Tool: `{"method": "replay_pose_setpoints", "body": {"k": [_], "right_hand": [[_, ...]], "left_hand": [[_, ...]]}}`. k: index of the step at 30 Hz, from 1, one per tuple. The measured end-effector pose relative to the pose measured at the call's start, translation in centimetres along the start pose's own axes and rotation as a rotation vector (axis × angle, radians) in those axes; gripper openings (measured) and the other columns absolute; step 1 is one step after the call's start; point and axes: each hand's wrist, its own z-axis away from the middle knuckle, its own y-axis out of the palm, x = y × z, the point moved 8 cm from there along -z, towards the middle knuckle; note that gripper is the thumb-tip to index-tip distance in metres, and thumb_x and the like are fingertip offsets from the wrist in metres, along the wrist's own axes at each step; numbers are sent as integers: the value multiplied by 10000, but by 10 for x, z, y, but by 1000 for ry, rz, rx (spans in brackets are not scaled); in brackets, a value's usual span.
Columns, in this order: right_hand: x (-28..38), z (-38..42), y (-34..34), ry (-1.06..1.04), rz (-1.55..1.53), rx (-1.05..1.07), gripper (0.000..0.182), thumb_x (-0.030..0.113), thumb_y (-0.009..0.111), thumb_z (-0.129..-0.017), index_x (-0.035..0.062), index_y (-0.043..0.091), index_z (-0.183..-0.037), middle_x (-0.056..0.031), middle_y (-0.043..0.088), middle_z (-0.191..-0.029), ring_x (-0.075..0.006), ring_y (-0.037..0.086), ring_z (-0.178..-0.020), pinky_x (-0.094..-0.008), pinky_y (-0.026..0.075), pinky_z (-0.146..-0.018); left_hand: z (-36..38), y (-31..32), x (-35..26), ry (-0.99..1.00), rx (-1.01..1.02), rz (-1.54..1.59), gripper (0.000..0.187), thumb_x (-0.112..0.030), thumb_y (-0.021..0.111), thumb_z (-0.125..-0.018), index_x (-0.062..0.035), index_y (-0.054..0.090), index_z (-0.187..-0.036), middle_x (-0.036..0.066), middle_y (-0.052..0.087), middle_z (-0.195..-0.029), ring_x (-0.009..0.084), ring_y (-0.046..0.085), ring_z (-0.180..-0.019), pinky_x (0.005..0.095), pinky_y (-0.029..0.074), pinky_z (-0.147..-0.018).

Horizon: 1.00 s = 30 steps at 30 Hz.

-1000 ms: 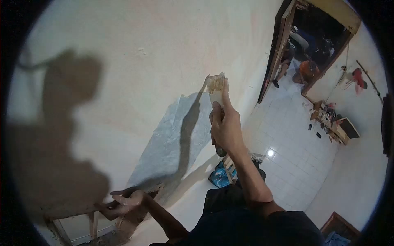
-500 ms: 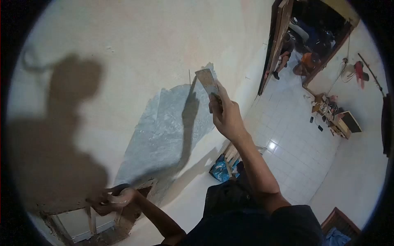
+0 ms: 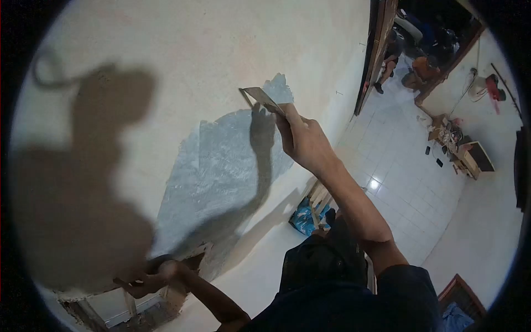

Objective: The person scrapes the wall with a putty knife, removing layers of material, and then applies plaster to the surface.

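My right hand (image 3: 310, 144) is closed around a putty knife (image 3: 262, 98), its wide blade tilted and close to the wall (image 3: 182, 72). Below the blade spreads a grey skim patch (image 3: 213, 160) with ragged edges, and a smaller piece of it shows above my fingers. My left hand (image 3: 146, 282) is low on the left, at the upper edge of a rough opening (image 3: 133, 304) in the wall, with fingers stretched out. A dark rounded shape lies just above that hand. My arm's shadow crosses the grey patch.
Two people (image 3: 421, 72) are low down near the doorway at upper right. A box of odds and ends (image 3: 448, 135) stands on the white tiled floor (image 3: 398, 193) by the far wall. A blue bag with wood strips (image 3: 305, 217) is below my right arm.
The putty knife has moved a little left, its blade turning flatter and more edge-on. My left hand has shifted slightly downward, its fingers more stretched. The view has shifted a little.
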Motion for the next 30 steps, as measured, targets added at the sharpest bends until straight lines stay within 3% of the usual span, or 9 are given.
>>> {"method": "replay_pose_setpoints", "body": {"k": [3, 4, 10, 13, 19, 21, 25, 28, 30], "right_hand": [[-4, 0, 2, 27, 34, 10, 117, 92, 462, -921, 16, 378, -948, -210, 546, -587, -381, 587, -524, -445, 425, -442], [-5, 0, 2, 26, 34, 13, 117, 92, 462, -921, 16, 378, -948, -210, 546, -587, -381, 587, -524, -445, 425, -442], [-4, -1, 3, -32, 97, 48, 142, 86, 457, -924, 15, 338, -955, -207, 530, -544, -380, 565, -460, -436, 404, -385], [4, -1, 3, 36, 76, 101, 157, 91, 458, -925, 11, 324, -948, -210, 514, -517, -391, 552, -437, -439, 391, -363], [7, 3, 11, 134, 36, 93, 177, 91, 471, -918, 5, 317, -936, -219, 496, -500, -411, 552, -454, -453, 388, -369], [8, 4, 11, 16, 30, -7, 180, 80, 477, -911, 0, 318, -939, -227, 498, -511, -418, 550, -468, -459, 394, -382], [-3, 4, 17, 70, -80, 45, 157, 91, 455, -915, -6, 335, -946, -241, 519, -548, -437, 536, -491, -488, 404, -413], [-28, 38, 38, -1, 19, -2, 167, 123, 438, -920, -10, 345, -955, -256, 524, -564, -445, 542, -521, -502, 422, -449], [-88, 81, 61, 175, 78, 129, 182, 138, 427, -918, -25, 357, -960, -267, 531, -580, -452, 548, -546, -513, 434, -487]], "left_hand": [[0, 1, 4, -249, 45, 156, 451, -300, 394, -894, 38, 433, -1188, 185, 384, -1279, 274, 377, -1185, 443, 363, -953], [-1, 0, 0, -252, 26, 166, 447, -310, 390, -901, 21, 428, -1200, 184, 382, -1281, 279, 386, -1170, 450, 364, -945], [-5, -1, -49, 103, 56, -228, 433, -370, 363, -946, -86, 398, -1270, 177, 370, -1293, 313, 439, -1079, 495, 368, -894], [-7, 5, -57, 126, 77, -242, 429, -390, 354, -961, -122, 388, -1294, 175, 366, -1297, 324, 456, -1049, 510, 370, -877], [-14, 12, -49, -159, 37, 377, 486, -373, 351, -960, -3, 378, -1273, 194, 363, -1246, 268, 433, -1061, 431, 410, -856], [-12, 13, -58, -75, 79, 198, 497, -370, 351, -955, 16, 368, -1268, 191, 365, -1234, 269, 427, -1076, 434, 407, -866], [-17, 1, -60, 82, 46, -97, 515, -365, 352, -948, 44, 354, -1261, 188, 369, -1215, 271, 417, -1098, 438, 401, -881], [-7, 2, -17, -115, -74, 531, 449, -338, 389, -900, -3, 446, -1192, 185, 389, -1273, 294, 369, -1191, 451, 356, -963], [-3, -4, -11, -282, -88, 583, 428, -375, 351, -918, -62, 475, -1182, 200, 401, -1279, 296, 367, -1183, 453, 369, -929]]}}
